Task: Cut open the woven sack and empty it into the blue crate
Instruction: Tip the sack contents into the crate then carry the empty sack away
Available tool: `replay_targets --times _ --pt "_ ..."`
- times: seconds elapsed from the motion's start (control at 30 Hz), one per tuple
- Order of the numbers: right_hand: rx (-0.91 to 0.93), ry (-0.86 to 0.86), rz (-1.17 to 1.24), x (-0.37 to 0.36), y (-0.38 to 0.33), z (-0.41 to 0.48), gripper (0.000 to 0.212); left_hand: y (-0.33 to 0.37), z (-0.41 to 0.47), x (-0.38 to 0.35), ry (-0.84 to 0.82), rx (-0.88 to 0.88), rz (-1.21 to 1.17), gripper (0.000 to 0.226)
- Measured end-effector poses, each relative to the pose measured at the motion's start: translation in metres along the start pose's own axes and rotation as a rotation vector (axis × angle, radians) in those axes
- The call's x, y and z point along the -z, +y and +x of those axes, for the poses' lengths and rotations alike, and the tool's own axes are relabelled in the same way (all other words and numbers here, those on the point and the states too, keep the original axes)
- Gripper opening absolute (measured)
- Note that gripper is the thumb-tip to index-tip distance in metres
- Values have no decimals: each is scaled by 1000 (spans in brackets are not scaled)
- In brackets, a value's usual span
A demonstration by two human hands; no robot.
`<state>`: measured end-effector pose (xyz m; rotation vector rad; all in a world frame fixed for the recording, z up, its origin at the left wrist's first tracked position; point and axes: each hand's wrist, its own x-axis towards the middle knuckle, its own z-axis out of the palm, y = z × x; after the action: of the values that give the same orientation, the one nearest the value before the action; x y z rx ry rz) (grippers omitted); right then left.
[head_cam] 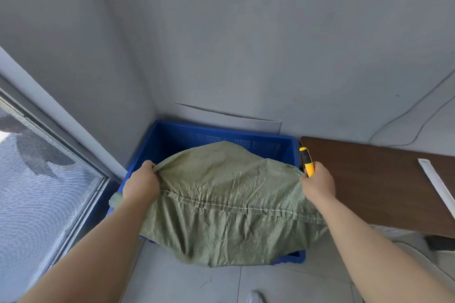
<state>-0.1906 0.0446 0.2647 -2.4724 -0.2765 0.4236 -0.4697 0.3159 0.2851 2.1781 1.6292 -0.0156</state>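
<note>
Sack [221, 192] over crate [182, 138], left hand [141, 186] gripping it, right hand [318, 186] gripping it plus knife [307, 161], table [369, 179] beside

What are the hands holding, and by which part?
The left hand grips the green woven sack by its left edge; the right hand pinches its right edge while also holding a yellow knife by the handle.

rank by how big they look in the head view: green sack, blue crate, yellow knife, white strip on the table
1. green sack and blue crate: similar spread, crate mostly covered, so unranked
2. white strip
3. yellow knife, partly hidden
</note>
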Motion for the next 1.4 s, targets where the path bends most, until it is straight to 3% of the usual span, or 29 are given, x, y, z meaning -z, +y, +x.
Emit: replay_targets --times 0.1,0.2,0.33,0.37,0.43,0.47,0.53,0.73,0.93,1.1,1.23,1.3,1.4 --pt "-35 -57 -37 -10 15 -2 8 -4 3 -5 -53 -29 45 31" --pt "-64 -95 -52 -19 28 -6 7 -4 1 -10 -113 -24 -69 29" --pt "-69 -112 -31 -25 33 -10 8 -6 -4 -15 -251 -198 -82 68" --pt "-63 -117 -29 -25 33 -11 9 -10 -3 -17 -259 -247 -28 59" --pt "-60 -116 -29 -26 33 -12 9 -15 1 -21 -221 -273 78 21" --pt "-63 -111 -32 -25 33 -13 9 -17 3 -22 -202 -249 111 15" --pt "-69 -99 -30 -24 31 -13 9 -22 7 -24 -157 -169 116 22" --pt "-30 -4 62 -8 -4 7 10 -8 25 -5 13 8 -133 9" --pt "79 101 149 7 -42 23 6 2 42 19 156 -20 -293 22" --pt "77 30 38 0 -36 11 3 1 32 12 92 2 -292 20" --pt "123 181 261 19 -61 31 7 13 41 36 265 -13 -411 20" --pt "126 196 247 24 -66 36 7 14 44 40 239 -5 -388 19" --pt "126 77 61 18 -69 32 4 10 48 40 121 8 -286 19"
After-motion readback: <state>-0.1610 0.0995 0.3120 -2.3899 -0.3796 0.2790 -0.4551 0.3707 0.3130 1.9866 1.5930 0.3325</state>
